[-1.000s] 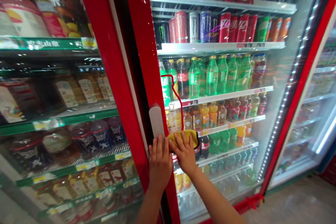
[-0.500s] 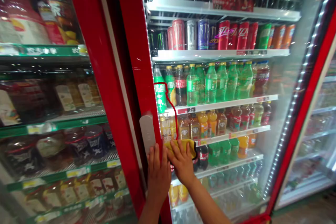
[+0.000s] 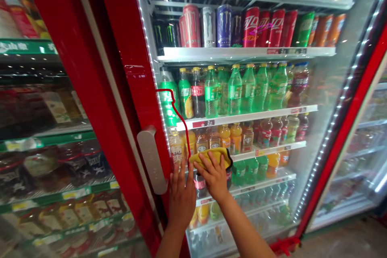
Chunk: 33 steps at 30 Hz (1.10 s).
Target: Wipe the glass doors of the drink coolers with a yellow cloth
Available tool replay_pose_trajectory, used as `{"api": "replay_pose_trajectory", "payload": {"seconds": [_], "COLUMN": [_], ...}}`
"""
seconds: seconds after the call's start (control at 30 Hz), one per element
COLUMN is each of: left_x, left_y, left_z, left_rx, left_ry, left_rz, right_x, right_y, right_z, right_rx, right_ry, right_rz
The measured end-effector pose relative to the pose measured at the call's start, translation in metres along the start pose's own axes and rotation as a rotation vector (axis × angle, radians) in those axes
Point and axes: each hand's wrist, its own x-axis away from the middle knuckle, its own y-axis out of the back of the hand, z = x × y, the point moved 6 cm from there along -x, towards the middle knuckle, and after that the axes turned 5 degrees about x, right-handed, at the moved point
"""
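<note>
My right hand (image 3: 216, 175) presses a yellow cloth (image 3: 225, 156) with a dark edge against the glass door (image 3: 322, 100) of a red-framed drinks fridge. Its fingers are spread over the cloth, holding it to the pane. Beside it, my left hand (image 3: 183, 197) is open, fingers stretched upward, at the border of the glass and the red frame. The cloth hides part of the bottles behind the pane. A grey door handle (image 3: 152, 160) sits on the frame, left of my left hand. From the frame, a thin red line (image 3: 181, 117) runs down across the glass to the cloth.
Inside the fridge, white shelves (image 3: 250, 53) carry cans (image 3: 191, 26) and bottles (image 3: 235, 90). Another cabinet with green shelf edges (image 3: 45, 140) stands to the left. At the lower right there is a red object (image 3: 286, 245) near the floor (image 3: 347, 242).
The view has shifted, so the fridge frame and handle appear further left. Against the glass, both hands and the cloth have moved right, away from the handle. The cloth stays under my right hand.
</note>
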Motion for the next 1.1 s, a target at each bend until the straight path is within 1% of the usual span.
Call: {"api": "replay_pose_trajectory", "payload": {"seconds": [0.03,0.07,0.13,0.2,0.23,0.27,0.33,0.4,0.47,0.5,0.57,0.63,0.67,0.73,0.77,0.8,0.83,0.9,0.93,0.97,1.0,1.03,1.1], "left_x": [-0.002,-0.004,-0.007,-0.009,-0.010,-0.011,-0.013,-0.017,-0.021,-0.022,-0.024,-0.023,-0.022,-0.020,-0.020,-0.021,-0.022,-0.028,-0.031,-0.035,-0.038,-0.040,-0.044], "left_y": [-0.003,-0.006,-0.013,-0.019,-0.022,-0.025,-0.031,-0.036,-0.041,-0.043,-0.047,-0.052,-0.054,-0.058,-0.060,-0.062,-0.064,-0.067,-0.069,-0.071,-0.072,-0.074,-0.078], "left_z": [-0.004,-0.007,-0.015,-0.025,-0.030,-0.036,-0.048,-0.059,-0.070,-0.075,-0.084,-0.093,-0.097,-0.104,-0.107,-0.110,-0.112,-0.116,-0.118,-0.119,-0.120,-0.121,-0.122], "left_rx": [-0.001,-0.003,-0.002,0.005,0.010,0.018,0.038,0.065,0.087,0.091,0.087,0.076,0.071,0.066,0.066,0.068,0.071,0.083,0.089,0.093,0.096,0.096,0.099], "left_ry": [0.004,0.015,0.041,0.059,0.063,0.067,0.069,0.070,0.083,0.093,0.121,0.137,0.142,0.139,0.133,0.121,0.104,0.072,0.058,0.043,0.030,0.019,0.011], "left_rz": [0.019,0.035,0.057,0.059,0.053,0.047,0.031,0.014,0.002,-0.001,0.004,0.009,0.013,0.025,0.029,0.038,0.046,0.065,0.074,0.080,0.080,0.074,0.052], "right_x": [-0.006,-0.010,-0.008,0.005,0.015,0.023,0.033,0.032,0.025,0.022,0.024,0.039,0.051,0.072,0.078,0.079,0.076,0.060,0.050,0.040,0.033,0.030,0.036], "right_y": [0.003,0.008,0.017,0.020,0.019,0.017,0.011,0.008,0.011,0.014,0.022,0.029,0.031,0.032,0.031,0.029,0.027,0.026,0.027,0.030,0.035,0.039,0.047], "right_z": [-0.010,-0.024,-0.053,-0.073,-0.076,-0.076,-0.069,-0.065,-0.078,-0.091,-0.124,-0.154,-0.163,-0.168,-0.164,-0.158,-0.151,-0.144,-0.147,-0.155,-0.167,-0.181,-0.203], "right_rx": [0.011,0.028,0.067,0.088,0.091,0.088,0.075,0.059,0.046,0.044,0.049,0.065,0.071,0.069,0.060,0.047,0.032,0.010,0.008,0.013,0.023,0.037,0.065], "right_ry": [0.000,-0.030,-0.142,-0.254,-0.283,-0.283,-0.203,-0.071,0.011,0.008,-0.073,-0.209,-0.279,-0.372,-0.379,-0.352,-0.295,-0.150,-0.103,-0.092,-0.120,-0.179,-0.349], "right_rz": [0.005,-0.003,-0.037,-0.038,-0.017,0.014,0.080,0.117,0.113,0.097,0.051,0.001,-0.016,-0.019,0.001,0.033,0.069,0.118,0.117,0.097,0.064,0.026,-0.042]}}
